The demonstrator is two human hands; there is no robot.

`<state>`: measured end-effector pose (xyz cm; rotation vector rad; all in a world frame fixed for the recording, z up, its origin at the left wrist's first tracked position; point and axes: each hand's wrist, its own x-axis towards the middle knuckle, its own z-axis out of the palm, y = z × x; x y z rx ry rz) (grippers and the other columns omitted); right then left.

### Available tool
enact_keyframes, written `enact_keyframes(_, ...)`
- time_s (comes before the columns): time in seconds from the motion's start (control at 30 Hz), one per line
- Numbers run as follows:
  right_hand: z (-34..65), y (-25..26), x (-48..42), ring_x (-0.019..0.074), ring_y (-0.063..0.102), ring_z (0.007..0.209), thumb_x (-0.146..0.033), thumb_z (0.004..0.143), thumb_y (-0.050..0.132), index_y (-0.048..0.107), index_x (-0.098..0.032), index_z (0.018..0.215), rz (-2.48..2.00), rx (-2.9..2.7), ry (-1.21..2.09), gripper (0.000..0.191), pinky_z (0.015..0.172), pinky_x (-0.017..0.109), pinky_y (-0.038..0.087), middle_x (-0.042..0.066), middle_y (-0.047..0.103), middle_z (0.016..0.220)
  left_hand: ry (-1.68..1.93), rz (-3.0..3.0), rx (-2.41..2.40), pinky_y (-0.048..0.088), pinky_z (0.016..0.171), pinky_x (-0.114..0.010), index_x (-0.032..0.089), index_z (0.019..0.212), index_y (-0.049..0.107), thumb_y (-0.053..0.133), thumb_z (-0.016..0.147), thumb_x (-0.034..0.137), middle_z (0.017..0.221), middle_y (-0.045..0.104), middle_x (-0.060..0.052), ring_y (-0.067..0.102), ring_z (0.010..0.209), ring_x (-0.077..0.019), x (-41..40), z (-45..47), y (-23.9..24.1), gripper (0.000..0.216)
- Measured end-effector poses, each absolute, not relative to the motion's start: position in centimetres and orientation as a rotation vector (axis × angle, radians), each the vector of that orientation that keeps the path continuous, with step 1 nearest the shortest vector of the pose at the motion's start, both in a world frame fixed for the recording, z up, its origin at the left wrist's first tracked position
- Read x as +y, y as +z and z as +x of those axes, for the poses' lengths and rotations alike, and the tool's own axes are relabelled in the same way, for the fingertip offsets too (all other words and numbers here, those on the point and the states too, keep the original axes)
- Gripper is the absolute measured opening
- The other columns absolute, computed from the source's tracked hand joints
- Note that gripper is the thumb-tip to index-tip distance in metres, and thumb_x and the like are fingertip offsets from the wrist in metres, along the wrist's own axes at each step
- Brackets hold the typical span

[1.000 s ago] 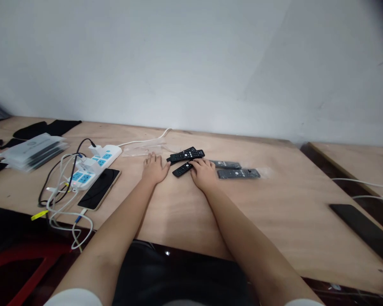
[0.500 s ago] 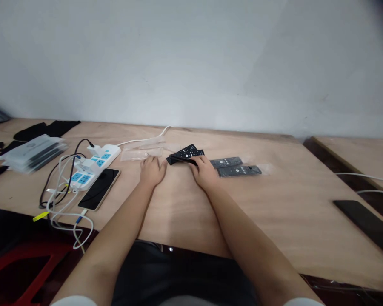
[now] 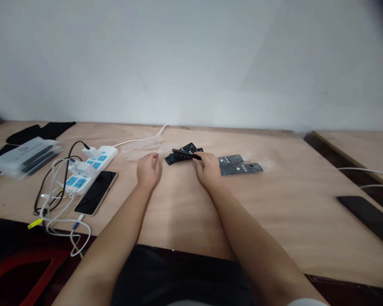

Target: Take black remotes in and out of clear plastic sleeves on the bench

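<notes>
My right hand (image 3: 207, 169) grips a black remote (image 3: 187, 154) and holds it tilted on edge, just above two other bare black remotes (image 3: 181, 151) on the wooden table (image 3: 274, 204). My left hand (image 3: 148, 170) rests on the table to their left, fingers loosely curled, on the near edge of a clear plastic bag (image 3: 143, 152). Right of my right hand lie two remotes in clear bags (image 3: 239, 165).
A white power strip (image 3: 89, 165) with tangled cables and a phone (image 3: 96, 192) lie at the left. A stack of bagged items (image 3: 25, 155) and black cloth (image 3: 40, 129) are at far left. A dark flat object (image 3: 367, 214) and white cables (image 3: 367, 172) are at right.
My right hand has picked one black remote up off the table and tipped it on edge. My left hand drew back a little toward the plastic bag.
</notes>
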<state>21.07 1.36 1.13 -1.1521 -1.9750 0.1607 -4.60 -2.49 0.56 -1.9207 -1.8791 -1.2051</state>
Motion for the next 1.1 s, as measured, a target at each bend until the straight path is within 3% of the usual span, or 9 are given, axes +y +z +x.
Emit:
enact_keyframes(0.17, 21.0, 1.3, 1.1, 0.0308, 0.054, 0.123, -0.039, 0.102, 0.044, 0.07, -0.024, 0.125, -1.237, -2.004, 0.079, 0.037, 0.109, 0.048, 0.035, 0.01, 0.069, 0.128, -1.239, -1.965, -1.864, 0.047, 0.103, -0.042, 0.02, 0.124, 0.06, 0.05, 0.095, 0.023, 0.108, 0.074, -0.008, 0.067, 0.109, -0.0256, -2.7, -4.1, 0.7, 0.03)
enact_keyframes(0.57, 20.7, 1.2, 0.8, 0.0298, 0.055, 0.121, -0.037, 0.101, 0.049, 0.072, -0.026, 0.124, -1.154, -2.092, 0.126, 0.034, 0.11, 0.049, 0.036, 0.008, 0.071, 0.127, -1.236, -2.145, -1.798, 0.053, 0.095, -0.036, 0.021, 0.103, 0.065, 0.049, 0.096, 0.02, 0.102, 0.072, -0.008, 0.067, 0.101, -0.0227, -3.0, -2.8, 1.1, 0.018)
enact_keyframes(0.8, 20.2, 1.3, 0.4, 0.0292, 0.055, 0.122, -0.034, 0.099, 0.053, 0.074, -0.027, 0.121, -1.102, -2.18, 0.147, 0.03, 0.109, 0.049, 0.037, 0.007, 0.072, 0.126, -1.129, -2.394, -1.712, 0.049, 0.106, -0.038, 0.022, 0.129, 0.06, 0.064, 0.091, 0.025, 0.126, 0.069, -0.009, 0.064, 0.118, -0.0236, -2.9, -2.6, 0.6, 0.039)
enact_keyframes(1.1, 19.3, 1.2, 0.0, 0.0285, 0.058, 0.12, -0.034, 0.098, 0.058, 0.074, -0.027, 0.119, -0.991, -2.104, 0.195, 0.028, 0.108, 0.05, 0.042, 0.009, 0.071, 0.123, -1.023, -2.379, -1.607, 0.051, 0.097, -0.041, 0.02, 0.115, 0.068, 0.063, 0.09, 0.018, 0.111, 0.074, -0.009, 0.067, 0.106, -0.0259, -2.8, -2.5, 0.2, 0.025)
